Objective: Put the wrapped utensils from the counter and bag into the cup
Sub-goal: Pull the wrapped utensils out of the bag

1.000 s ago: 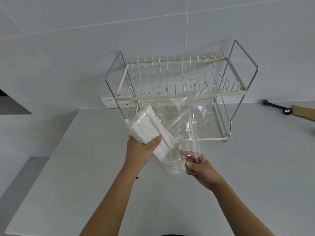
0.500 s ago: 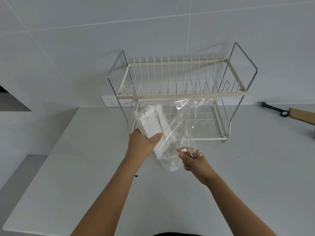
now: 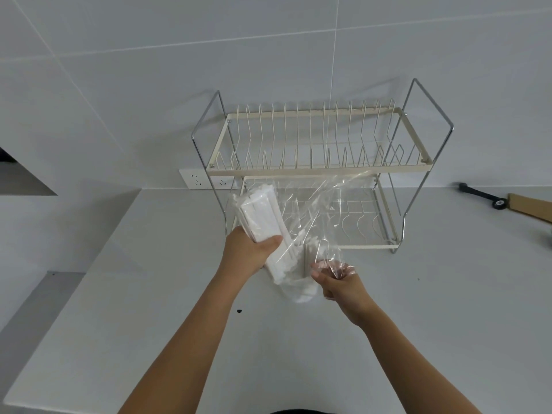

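Note:
My left hand (image 3: 249, 252) grips a thick bundle of white wrapped utensils (image 3: 261, 215) that points up and away from me, above the counter. Its lower end still sits inside a clear plastic bag (image 3: 316, 222). My right hand (image 3: 337, 283) pinches the crumpled bottom of that bag, just right of the bundle. The bag's open top flares up toward the rack. A few more white wrapped pieces (image 3: 301, 289) lie in the bag's lower end. No cup is in view.
A cream two-tier wire dish rack (image 3: 313, 170) stands against the tiled wall right behind the bag. A wall socket (image 3: 195, 180) is left of it. A black tool (image 3: 481, 195) and a cardboard piece (image 3: 528, 206) lie far right. The white counter (image 3: 149, 294) ends in a step at left.
The bundle has tilted more upright and slid further out of the bag. My right hand has stayed low on the bag's bottom. The view has shifted slightly.

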